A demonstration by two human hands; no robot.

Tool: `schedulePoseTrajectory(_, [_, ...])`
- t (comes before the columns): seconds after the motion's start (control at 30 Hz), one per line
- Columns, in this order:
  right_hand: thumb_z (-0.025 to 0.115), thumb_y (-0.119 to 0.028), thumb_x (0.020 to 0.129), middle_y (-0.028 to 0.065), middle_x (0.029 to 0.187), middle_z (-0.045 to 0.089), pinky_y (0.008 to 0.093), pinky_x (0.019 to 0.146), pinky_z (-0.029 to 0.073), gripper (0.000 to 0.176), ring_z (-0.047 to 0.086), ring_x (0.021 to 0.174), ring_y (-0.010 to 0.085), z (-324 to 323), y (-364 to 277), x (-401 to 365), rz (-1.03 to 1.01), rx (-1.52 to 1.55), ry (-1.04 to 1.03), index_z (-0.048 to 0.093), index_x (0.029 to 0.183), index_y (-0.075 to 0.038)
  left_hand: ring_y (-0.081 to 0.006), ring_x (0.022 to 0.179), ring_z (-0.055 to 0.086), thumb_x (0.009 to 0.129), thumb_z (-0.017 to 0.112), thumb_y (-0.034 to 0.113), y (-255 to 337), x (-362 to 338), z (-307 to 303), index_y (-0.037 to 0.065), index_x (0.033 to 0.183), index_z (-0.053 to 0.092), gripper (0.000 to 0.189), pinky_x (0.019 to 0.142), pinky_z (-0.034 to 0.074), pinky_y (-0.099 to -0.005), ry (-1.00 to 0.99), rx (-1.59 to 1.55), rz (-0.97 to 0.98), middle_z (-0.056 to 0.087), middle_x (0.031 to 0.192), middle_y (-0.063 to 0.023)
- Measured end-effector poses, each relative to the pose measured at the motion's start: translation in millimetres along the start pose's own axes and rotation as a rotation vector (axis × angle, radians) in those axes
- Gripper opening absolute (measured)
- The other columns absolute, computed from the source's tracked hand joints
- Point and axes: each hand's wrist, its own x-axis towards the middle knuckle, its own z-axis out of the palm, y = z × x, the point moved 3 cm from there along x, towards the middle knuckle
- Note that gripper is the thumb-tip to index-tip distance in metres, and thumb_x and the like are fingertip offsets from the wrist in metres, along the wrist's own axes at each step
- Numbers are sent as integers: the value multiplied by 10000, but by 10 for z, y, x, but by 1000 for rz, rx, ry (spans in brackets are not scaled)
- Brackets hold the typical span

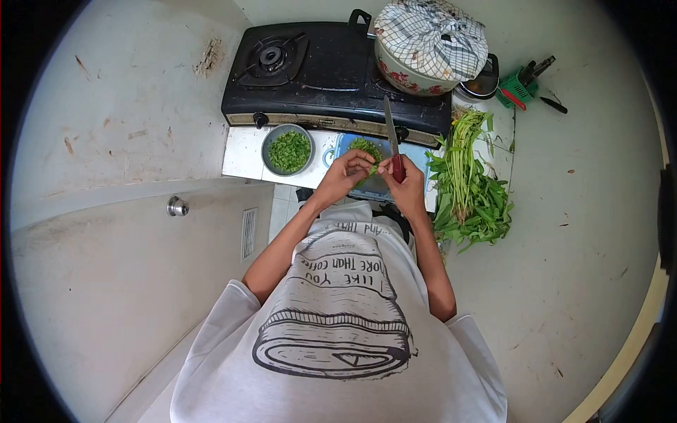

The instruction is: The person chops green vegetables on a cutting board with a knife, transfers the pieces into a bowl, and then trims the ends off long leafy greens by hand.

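Note:
In the head view my right hand is closed around the red handle of a knife, its blade pointing up and away from me. My left hand pinches a small piece of leafy greens, and my right fingertips meet it there. Both hands are over a blue cutting board. Chopped greens lie on the board just beyond my left fingers. To the left stands a grey bowl filled with finely cut greens. A bunch of long-stemmed leafy greens lies right of the board.
Behind the board is a black two-burner gas stove. A large floral pot topped with a checked cloth sits on its right side. Farther right are a smaller lidded pot and a green basket holding utensils. A wall borders the left.

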Motion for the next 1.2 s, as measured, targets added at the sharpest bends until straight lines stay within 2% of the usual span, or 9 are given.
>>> schedulePoseTrajectory(0.23, [754,-30,871,42,762,626,281,637,458,117,539,663,114,56,6,-31,9,-5,-1,662,940,-9,-109,1021,621,993,591,-7,-71,-44,-10,5,1251,634,262,942,476,-269,8,5,40,680,1093,-46])
schedulePoseTrajectory(0.47, [724,-3,880,66,826,676,303,709,503,102,612,720,140,36,141,-36,4,135,45,632,922,-10,-98,995,614,1000,601,43,-24,-104,-38,-3,1219,681,238,920,477,-262,44,203,-5,695,1046,-39])
schedulePoseTrajectory(0.77, [645,60,850,123,847,681,348,752,534,122,691,795,277,134,8,-84,-104,-104,37,634,957,2,-99,987,642,1009,605,59,-103,-108,-18,-14,1200,676,216,894,527,-274,58,202,-18,695,1060,-39])
schedulePoseTrajectory(0.87, [636,61,845,115,852,686,353,752,537,161,696,797,256,186,-14,-121,-97,-64,18,655,991,-4,-99,989,643,1011,605,54,-190,-97,-35,-13,1197,675,210,914,531,-283,63,173,3,694,1068,-38])
schedulePoseTrajectory(0.93, [671,25,884,106,913,723,304,733,522,86,661,800,160,193,47,-133,-74,-56,-7,596,917,-3,-98,990,643,1012,607,55,-197,-121,-36,-12,1196,674,207,921,531,-286,66,125,-6,693,1073,-35])
schedulePoseTrajectory(0.97, [689,7,904,101,943,742,279,723,514,125,644,801,111,191,71,-137,-62,-53,-20,566,880,-2,-98,993,641,1013,608,56,-202,-130,-35,-12,1197,673,207,920,530,-285,65,114,-15,692,1074,-35])
schedulePoseTrajectory(1.07, [683,1,923,98,961,748,266,738,506,171,633,813,102,184,71,-152,-7,-9,-37,528,853,-14,-99,998,638,1012,609,57,-210,-150,-43,-13,1198,671,208,913,529,-285,61,82,-32,690,1075,-34])
schedulePoseTrajectory(1.17, [662,47,850,90,872,721,302,717,517,96,673,748,186,194,169,-149,-72,13,24,647,929,-6,-100,997,637,1010,608,51,-213,-149,-41,-14,1198,670,209,901,531,-287,52,65,-28,687,1073,-32])
schedulePoseTrajectory(1.2, [668,38,857,86,860,718,299,702,510,83,661,733,173,199,172,-153,-58,37,24,643,921,-7,-100,996,636,1008,608,49,-209,-151,-41,-16,1197,670,209,896,532,-288,52,70,-28,686,1072,-31])
